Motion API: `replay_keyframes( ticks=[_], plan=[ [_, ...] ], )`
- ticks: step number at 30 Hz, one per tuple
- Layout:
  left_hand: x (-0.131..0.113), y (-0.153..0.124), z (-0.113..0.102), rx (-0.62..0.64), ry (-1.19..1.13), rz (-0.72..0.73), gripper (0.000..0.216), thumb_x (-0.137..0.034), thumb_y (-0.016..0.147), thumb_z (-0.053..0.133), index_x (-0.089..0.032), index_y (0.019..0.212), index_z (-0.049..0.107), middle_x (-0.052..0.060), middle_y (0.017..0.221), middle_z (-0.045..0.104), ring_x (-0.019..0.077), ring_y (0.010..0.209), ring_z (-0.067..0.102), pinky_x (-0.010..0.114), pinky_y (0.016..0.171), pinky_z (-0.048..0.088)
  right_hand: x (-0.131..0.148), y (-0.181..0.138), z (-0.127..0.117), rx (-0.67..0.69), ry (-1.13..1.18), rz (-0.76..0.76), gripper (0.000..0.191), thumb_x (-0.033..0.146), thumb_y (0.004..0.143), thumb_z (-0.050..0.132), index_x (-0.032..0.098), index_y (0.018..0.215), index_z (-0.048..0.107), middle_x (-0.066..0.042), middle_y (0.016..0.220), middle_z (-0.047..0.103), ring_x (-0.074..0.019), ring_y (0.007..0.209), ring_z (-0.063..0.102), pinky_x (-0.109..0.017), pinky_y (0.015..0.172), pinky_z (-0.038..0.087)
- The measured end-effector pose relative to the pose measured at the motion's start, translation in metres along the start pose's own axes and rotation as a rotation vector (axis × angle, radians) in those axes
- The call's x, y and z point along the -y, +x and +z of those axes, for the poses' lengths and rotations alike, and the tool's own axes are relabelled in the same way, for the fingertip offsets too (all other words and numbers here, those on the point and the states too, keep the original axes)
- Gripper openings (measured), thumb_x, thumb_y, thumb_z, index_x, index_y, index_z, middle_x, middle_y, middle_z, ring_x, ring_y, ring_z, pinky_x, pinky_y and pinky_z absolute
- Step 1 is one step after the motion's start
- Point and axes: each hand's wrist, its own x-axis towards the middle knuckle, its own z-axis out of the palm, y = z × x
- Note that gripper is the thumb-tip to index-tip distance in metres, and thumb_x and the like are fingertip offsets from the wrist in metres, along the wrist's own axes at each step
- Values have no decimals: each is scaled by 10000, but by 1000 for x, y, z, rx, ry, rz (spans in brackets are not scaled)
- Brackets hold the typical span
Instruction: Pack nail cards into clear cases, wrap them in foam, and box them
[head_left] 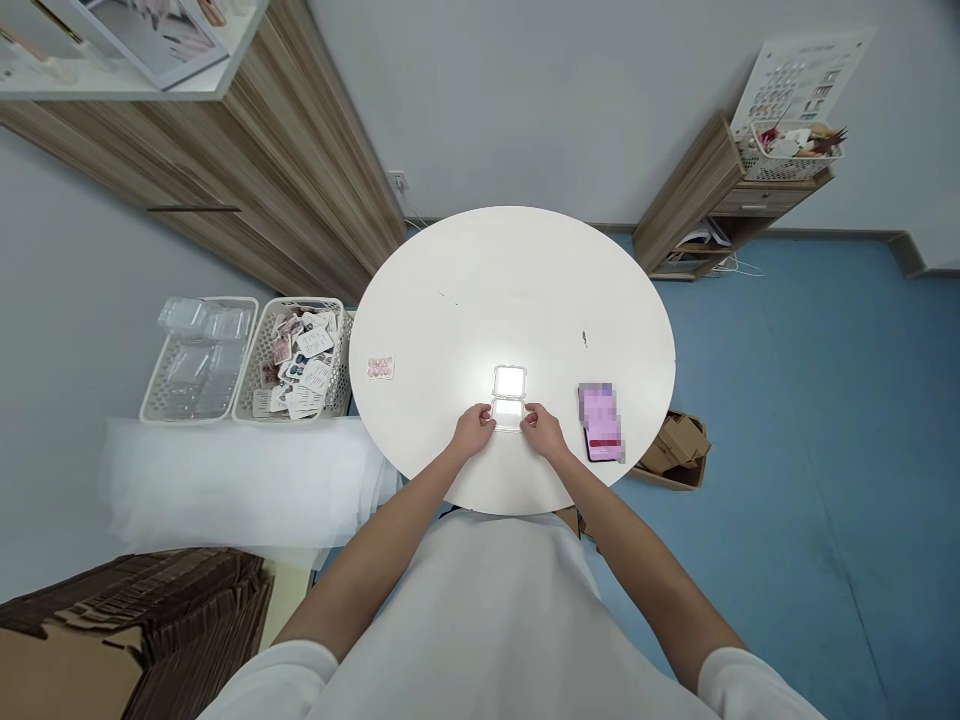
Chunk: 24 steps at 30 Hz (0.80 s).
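Observation:
A clear hinged plastic box (509,398) lies opened out flat near the front of the round white table (480,290). Its lid half points away from me and its near half lies between my hands. My left hand (474,429) grips the near half's left edge with fingers curled. On the opposite edge, the fingers of my right hand (543,430) pinch the same box. A small card with pink nail-like pieces (380,367) rests at the table's left side. To the right of my right hand lies a phone (600,422) with a lit, partly blurred screen.
Left of the table, one white basket (154,400) holds clear plastic boxes and another (240,400) holds printed cards. Translucent sheets (240,480) and folded cardboard (172,620) lie nearer. A cardboard box (679,450) stands on the floor at right. Wooden cabinets (300,150) flank the wall.

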Motion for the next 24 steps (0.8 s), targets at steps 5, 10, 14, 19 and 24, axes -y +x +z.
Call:
replay_keyframes(
  ticks=[5, 10, 14, 19, 24],
  plan=[
    [-1, -5, 1, -37, -4, -1, 362, -177, 691, 549, -181, 1053, 530, 38, 899, 584, 131, 769, 552, 279, 773, 434, -4, -5, 1, -8, 23, -31, 460, 206, 688, 507, 226, 1146, 464, -25, 877, 583, -144, 743, 556, -264, 657, 430],
    [-4, -14, 5, -59, -3, 3, 407, -179, 697, 555, -178, 1100, 501, 55, 973, 582, 144, 850, 556, 286, 797, 428, -11, -9, 3, -1, 16, -87, 541, 207, 681, 523, 218, 1209, 403, -31, 924, 553, -140, 779, 551, -280, 718, 445],
    [-1, -28, 5, -67, 15, 38, 481, -203, 698, 577, -180, 1162, 454, 90, 1107, 542, 176, 965, 532, 305, 824, 416, -19, -15, 6, 7, 18, -163, 619, 215, 676, 533, 219, 1261, 330, -49, 1008, 506, -157, 863, 533, -313, 779, 452],
    [19, -51, -28, -116, 111, 74, 466, -257, 735, 545, -193, 1184, 438, 101, 1211, 478, 200, 1032, 506, 320, 820, 424, -23, -32, 7, -122, 13, -281, 591, 225, 728, 472, 194, 1286, 281, -97, 1126, 445, -198, 986, 481, -374, 842, 433],
    [45, -52, -105, -245, 362, 54, 379, -283, 760, 496, -158, 1117, 499, 110, 1113, 532, 230, 1022, 510, 344, 840, 415, 3, -39, 14, -256, -73, -492, 459, 212, 771, 419, 197, 1226, 363, -100, 1130, 470, -230, 1089, 407, -427, 925, 356]
  ],
)
